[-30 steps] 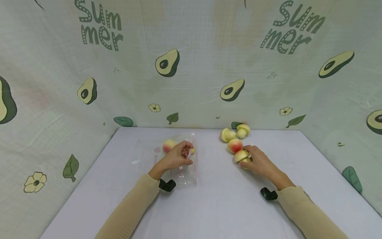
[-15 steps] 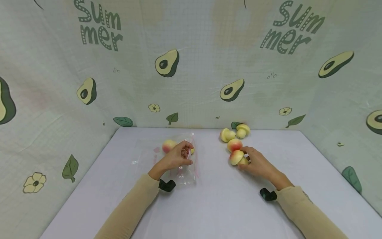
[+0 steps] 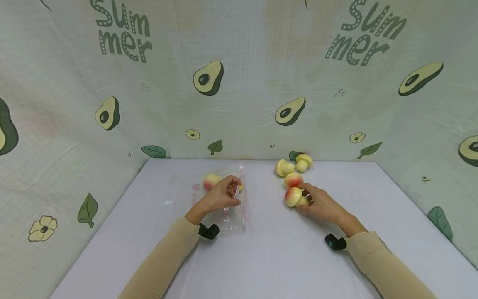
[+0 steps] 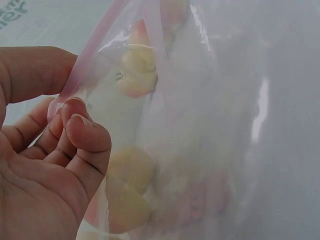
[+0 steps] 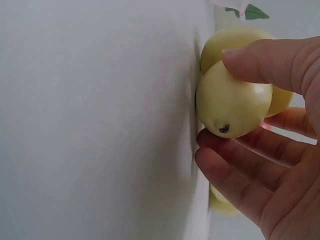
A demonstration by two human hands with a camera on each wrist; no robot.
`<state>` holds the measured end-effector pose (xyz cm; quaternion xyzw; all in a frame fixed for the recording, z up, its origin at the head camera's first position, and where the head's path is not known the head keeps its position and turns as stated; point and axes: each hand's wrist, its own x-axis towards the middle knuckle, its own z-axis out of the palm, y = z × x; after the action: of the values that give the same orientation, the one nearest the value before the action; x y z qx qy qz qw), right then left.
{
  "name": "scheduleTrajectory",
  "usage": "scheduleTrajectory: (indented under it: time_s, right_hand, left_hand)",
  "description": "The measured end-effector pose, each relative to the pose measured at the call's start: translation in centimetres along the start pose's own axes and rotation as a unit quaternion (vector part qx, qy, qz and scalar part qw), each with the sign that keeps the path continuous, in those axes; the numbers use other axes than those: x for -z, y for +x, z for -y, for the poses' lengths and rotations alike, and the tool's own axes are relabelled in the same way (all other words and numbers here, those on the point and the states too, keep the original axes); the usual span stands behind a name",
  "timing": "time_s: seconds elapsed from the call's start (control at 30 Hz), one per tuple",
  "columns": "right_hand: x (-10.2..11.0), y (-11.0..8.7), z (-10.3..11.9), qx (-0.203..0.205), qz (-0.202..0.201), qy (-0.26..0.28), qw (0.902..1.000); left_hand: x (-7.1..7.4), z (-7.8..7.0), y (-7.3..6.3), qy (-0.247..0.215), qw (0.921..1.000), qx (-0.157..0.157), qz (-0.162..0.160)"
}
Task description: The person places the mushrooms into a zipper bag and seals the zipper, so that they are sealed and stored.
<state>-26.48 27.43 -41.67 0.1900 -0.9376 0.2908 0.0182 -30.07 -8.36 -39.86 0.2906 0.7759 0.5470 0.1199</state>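
Note:
My left hand [image 3: 220, 195] pinches the pink-edged mouth of a clear plastic zip bag [image 4: 210, 125]. The bag [image 3: 183, 199] lies on the table at left, holding a red-and-yellow mushroom [image 3: 211, 182] and another yellow piece partly hidden behind the hand. My right hand [image 3: 317, 203] grips a mushroom [image 3: 293, 197] by its pale stem, the reddish cap facing left. In the right wrist view the thumb lies on the stem [image 5: 235, 105], with fingers curled below it. Just behind stands another red-capped mushroom [image 3: 293, 180].
Two more yellow mushrooms [image 3: 284, 167] [image 3: 304, 162] lie near the table's back edge, right of centre. A white table [image 3: 269, 249] spreads below, and a printed cloth [image 3: 246, 99] with avocados hangs behind and at both sides.
My right hand has turned the front mushroom and shifted it slightly left, so its red cap side shows. My left hand and the bag have stayed in place.

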Motion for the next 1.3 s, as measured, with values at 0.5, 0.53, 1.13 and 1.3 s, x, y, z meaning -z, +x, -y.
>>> scheduleTrajectory:
  time_s: [0.5,0.53,1.13,1.3]
  right_hand:
    - [-0.6,0.5,1.0,0.025,0.006,0.024,0.9994]
    - [-0.7,0.6,1.2,0.030,0.005,0.024,0.9992]
    - [-2.3,3.3,3.1,0.079,0.000,0.007,0.9969]
    - [-2.7,4.4,3.6,0.085,0.001,0.008,0.9964]
  left_hand:
    - [0.1,0.7,0.1,0.013,0.9999,-0.009,-0.006]
    - [0.1,0.7,0.1,0.014,0.9998,-0.008,-0.007]
    - [0.0,0.8,0.4,0.013,0.9999,-0.003,-0.008]
    - [-0.1,0.8,0.3,0.013,0.9998,-0.006,-0.010]
